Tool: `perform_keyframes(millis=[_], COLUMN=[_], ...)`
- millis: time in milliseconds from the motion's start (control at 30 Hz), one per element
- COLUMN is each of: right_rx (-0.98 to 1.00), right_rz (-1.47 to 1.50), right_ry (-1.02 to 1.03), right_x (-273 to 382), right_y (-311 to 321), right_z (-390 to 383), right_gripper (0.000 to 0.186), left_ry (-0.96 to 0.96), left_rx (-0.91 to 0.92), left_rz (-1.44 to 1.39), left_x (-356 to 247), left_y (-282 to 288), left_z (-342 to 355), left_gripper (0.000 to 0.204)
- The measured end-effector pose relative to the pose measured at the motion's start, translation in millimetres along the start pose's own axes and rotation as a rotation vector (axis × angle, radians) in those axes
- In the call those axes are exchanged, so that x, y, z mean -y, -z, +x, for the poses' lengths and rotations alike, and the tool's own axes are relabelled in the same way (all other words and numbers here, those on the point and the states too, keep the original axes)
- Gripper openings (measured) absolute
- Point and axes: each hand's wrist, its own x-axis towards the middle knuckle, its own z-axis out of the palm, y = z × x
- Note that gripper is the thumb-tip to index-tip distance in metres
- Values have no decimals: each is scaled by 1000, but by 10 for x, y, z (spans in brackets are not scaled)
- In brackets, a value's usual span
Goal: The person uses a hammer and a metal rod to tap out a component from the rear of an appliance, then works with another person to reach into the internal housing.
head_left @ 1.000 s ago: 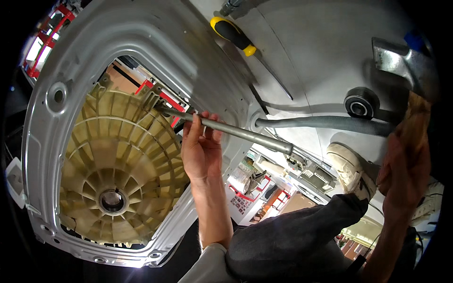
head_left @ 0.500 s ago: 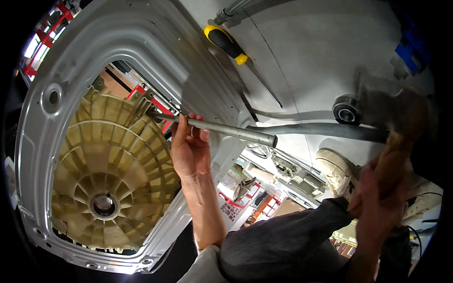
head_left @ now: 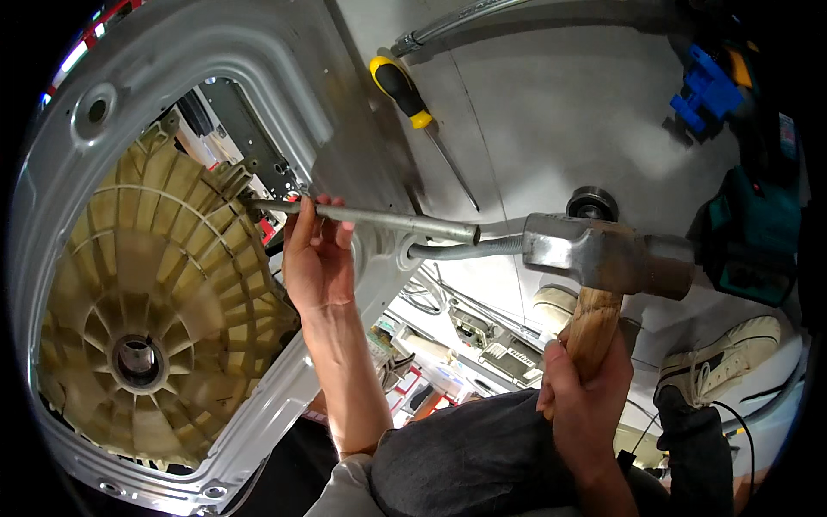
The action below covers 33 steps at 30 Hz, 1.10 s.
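Observation:
Thumb and fingers of my left hand (head_left: 323, 250) pinch a grey metal rod (head_left: 405, 222). Its far-left end meets the edge of a yellowed plastic washing-machine tub (head_left: 142, 250), ribbed all over, with a round bearing hub (head_left: 139, 362) in its middle. Around the tub runs a grey sheet-metal cabinet panel (head_left: 258, 69) with a large opening. My right hand (head_left: 590, 392) is closed round the wooden handle of a sledgehammer (head_left: 594, 254). The steel head is held sideways, a short gap to the right of the rod's free end.
On the grey floor lie a yellow-black screwdriver (head_left: 422, 121), a ratchet-like metal bar (head_left: 457, 24), a ring bearing (head_left: 593, 203) and a corrugated hose (head_left: 474, 249). Farther right are a blue plastic piece (head_left: 708, 90) and a dark green power tool (head_left: 749, 237). My shoe (head_left: 724, 358) is at lower right.
The hammer has swung left, from the far right toward the rod's free end, and is sharper now. My left hand still holds the rod; the whole view has shifted.

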Motion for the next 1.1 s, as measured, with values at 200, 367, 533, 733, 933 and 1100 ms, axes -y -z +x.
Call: perform_keyframes(millis=[200,367,533,733,933,1100], right_rx=[73,78,-42,158,-23,-90], right_rz=[143,21,235,-7,54,-77], right_ry=[-106,96,13,65,74,188], right_x=[27,-136,-35,-83,57,88], right_y=[-89,-181,-156,-171,-34,75], right_z=[-19,70,5,48,62,218], right_gripper=[27,15,16,27,24,21], left_ry=[-33,-55,-41,-57,-58,-61], left_rx=[69,4,52,27,47,2], left_rz=[-13,-7,-13,0,-9,5], left_x=[53,67,64,73,93,89], left_y=[-27,-37,-28,-32,-13,-4], left_z=[-12,-26,-37,-28,-54,-174], left_gripper=[15,14,15,15,14,18])
